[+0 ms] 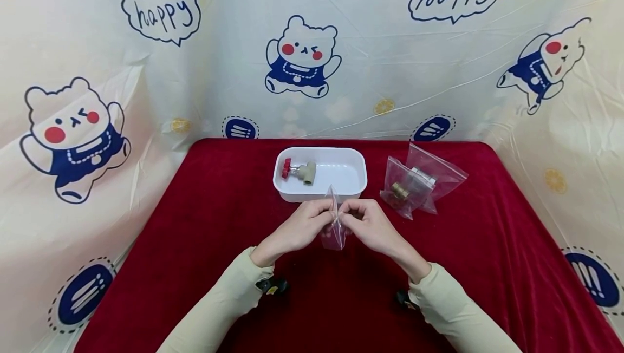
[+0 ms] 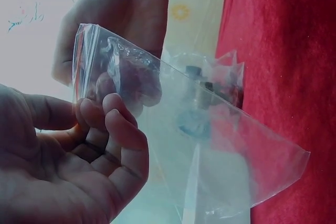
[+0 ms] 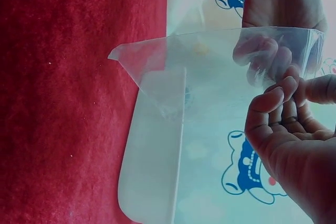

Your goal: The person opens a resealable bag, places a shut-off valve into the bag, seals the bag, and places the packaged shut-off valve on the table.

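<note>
A clear zip bag (image 1: 334,238) hangs between the two hands in front of the white tray. The left hand (image 1: 303,226) pinches one side of its top edge between thumb and fingers. Opposite it, the right hand (image 1: 372,226) pinches the other side, close to the left fingertips. In the left wrist view the bag (image 2: 226,135) spreads out below the fingers, and I see nothing inside it. The right wrist view shows the same bag (image 3: 205,51) with the right hand's fingers (image 3: 268,111) bent at its top edge.
Behind the hands stands a white plastic tray (image 1: 341,171), holding a valve (image 1: 304,172) with a red handle at its left end. To its right lie two clear bags, one with a brass fitting (image 1: 400,191), the other with a silvery fitting (image 1: 423,175). Red cloth (image 1: 234,180) covers the table.
</note>
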Motion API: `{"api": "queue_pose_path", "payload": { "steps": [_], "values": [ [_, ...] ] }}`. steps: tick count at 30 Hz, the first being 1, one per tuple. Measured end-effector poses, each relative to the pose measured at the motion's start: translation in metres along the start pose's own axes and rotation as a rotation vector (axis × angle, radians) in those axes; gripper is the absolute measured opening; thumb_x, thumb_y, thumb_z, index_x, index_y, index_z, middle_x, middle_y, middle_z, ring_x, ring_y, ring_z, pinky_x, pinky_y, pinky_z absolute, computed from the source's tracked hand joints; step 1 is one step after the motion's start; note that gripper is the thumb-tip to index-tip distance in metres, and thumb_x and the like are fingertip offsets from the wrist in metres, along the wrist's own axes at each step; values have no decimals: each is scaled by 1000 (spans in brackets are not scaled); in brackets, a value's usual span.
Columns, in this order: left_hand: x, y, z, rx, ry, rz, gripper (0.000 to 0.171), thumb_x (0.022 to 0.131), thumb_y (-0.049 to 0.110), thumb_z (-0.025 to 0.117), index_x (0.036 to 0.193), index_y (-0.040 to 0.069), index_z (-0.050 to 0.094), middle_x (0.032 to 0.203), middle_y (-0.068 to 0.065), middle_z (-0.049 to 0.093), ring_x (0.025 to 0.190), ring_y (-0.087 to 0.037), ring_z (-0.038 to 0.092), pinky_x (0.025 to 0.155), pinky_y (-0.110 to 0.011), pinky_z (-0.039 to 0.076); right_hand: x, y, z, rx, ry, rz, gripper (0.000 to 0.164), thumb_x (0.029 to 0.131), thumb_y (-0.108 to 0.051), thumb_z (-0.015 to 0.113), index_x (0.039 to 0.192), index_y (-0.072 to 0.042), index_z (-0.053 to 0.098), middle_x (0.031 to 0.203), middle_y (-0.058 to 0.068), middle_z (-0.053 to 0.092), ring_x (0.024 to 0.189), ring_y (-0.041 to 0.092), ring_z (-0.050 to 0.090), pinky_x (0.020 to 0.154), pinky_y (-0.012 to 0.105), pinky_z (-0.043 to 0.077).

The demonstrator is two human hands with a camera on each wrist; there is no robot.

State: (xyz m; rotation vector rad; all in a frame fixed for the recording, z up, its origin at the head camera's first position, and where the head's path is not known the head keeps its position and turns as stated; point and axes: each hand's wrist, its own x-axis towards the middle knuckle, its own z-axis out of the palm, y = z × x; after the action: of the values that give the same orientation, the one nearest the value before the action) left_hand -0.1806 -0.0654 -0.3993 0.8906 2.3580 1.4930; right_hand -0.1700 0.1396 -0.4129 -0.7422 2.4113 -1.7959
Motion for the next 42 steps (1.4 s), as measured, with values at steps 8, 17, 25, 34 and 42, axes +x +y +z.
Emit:
{"api": "queue_pose_path", "payload": {
  "steps": [8,17,25,34,42],
  "values": [
    [-2,5,-2,16,-78,-31,31,114,20,47,89,9,60,75,-3,57,67,-15,56,63,-30,49,3,-6,-6,-73,-56,65,21,99,-8,64,79,-10,71,64,-3,56,61,12,52,56,25,43],
    [-3,6,-3,-5,-111,-69,30,113,26,51,92,8,63,74,-2,60,67,-14,59,63,-29,51,4,-9,-14,-118,-111,59,20,97,-6,62,82,-12,73,65,-3,58,60,13,53,55,25,43],
    [-2,3,-5,-29,-108,-22,29,111,21,55,88,6,63,70,-3,60,65,-21,57,60,-28,46,2,-8,-13,-46,-95,24,16,99,-4,66,86,-8,76,73,-3,62,65,11,53,60,24,46],
    [-3,0,1,-95,-21,-9,28,110,14,54,83,9,60,68,-1,56,64,-14,55,59,-27,44,2,-6,-7,-8,-41,-15,17,98,-2,66,84,-4,74,72,-2,59,64,11,53,59,24,44],
    [-4,-3,7,-42,79,-34,29,106,12,53,78,10,59,62,2,49,54,-10,42,53,-25,36,3,-7,-3,-89,10,28,20,96,-4,65,79,-9,73,63,-3,55,58,12,49,54,24,40]
  ]
}}
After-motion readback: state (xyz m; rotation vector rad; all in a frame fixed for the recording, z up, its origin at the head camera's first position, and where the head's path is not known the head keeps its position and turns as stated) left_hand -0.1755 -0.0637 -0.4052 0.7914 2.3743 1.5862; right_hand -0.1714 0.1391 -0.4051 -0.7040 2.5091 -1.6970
